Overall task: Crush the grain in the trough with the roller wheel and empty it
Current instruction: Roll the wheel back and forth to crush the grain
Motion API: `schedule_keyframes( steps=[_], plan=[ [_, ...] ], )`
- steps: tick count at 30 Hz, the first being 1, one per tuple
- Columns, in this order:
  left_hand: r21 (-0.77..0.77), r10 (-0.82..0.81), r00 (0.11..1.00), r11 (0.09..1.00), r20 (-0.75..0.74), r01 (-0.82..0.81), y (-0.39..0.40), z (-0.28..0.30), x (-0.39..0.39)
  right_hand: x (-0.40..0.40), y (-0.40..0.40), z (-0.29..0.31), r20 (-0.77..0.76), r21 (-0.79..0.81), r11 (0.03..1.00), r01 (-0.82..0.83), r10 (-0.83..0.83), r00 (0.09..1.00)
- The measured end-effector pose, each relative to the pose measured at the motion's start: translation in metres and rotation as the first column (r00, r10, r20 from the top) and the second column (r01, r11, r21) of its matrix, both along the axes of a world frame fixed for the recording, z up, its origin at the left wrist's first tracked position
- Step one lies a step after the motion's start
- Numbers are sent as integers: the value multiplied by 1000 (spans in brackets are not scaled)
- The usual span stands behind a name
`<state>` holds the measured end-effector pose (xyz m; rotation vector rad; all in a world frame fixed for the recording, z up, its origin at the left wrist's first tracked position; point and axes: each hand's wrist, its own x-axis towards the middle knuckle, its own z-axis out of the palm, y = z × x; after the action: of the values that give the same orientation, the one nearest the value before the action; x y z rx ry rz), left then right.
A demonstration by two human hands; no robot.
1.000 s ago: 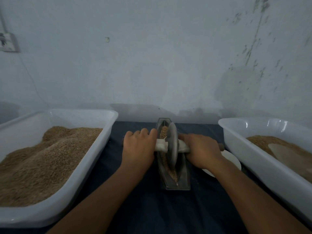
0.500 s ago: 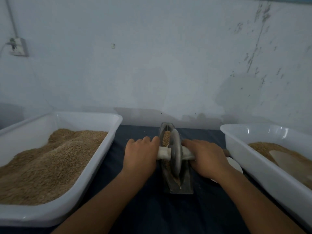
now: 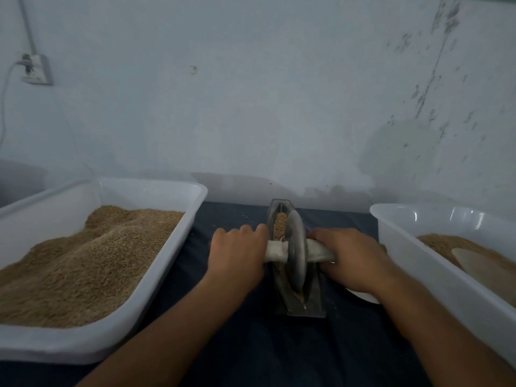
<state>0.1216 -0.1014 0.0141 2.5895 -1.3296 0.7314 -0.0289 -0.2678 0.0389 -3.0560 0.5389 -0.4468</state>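
The left hand [image 3: 237, 259] curls over the pale wrapped handle [image 3: 276, 251] on its side of the roller wheel [image 3: 297, 251]; the right hand [image 3: 356, 259] grips the matching handle end on the other side. Between the two hands the wheel stands upright on edge in the narrow metal trough [image 3: 303, 305], which lies lengthwise on the dark-covered desk [image 3: 251, 344]. Grain [image 3: 280, 226] shows in the trough's far end, just beyond the wheel. Left of the left hand stands a white tub [image 3: 178, 263] heaped with grain. Right of the right hand stands a second white tub [image 3: 405, 233] holding a lower layer. A white dish [image 3: 365, 298] lies partly hidden under the right wrist.
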Motion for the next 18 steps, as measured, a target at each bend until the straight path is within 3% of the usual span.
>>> schedule_keyframes(
  steps=[7, 18],
  plan=[
    [17, 5, 999, 1000, 52, -6, 3, 5, -7, -4, -3, 4, -26, 80, 997, -15, 17, 1000],
    [28, -4, 1000, 1000, 20, 4, 7, 9, -8, -7, -1, 9, -47, 54, 998, -27, 29, 998]
  ],
)
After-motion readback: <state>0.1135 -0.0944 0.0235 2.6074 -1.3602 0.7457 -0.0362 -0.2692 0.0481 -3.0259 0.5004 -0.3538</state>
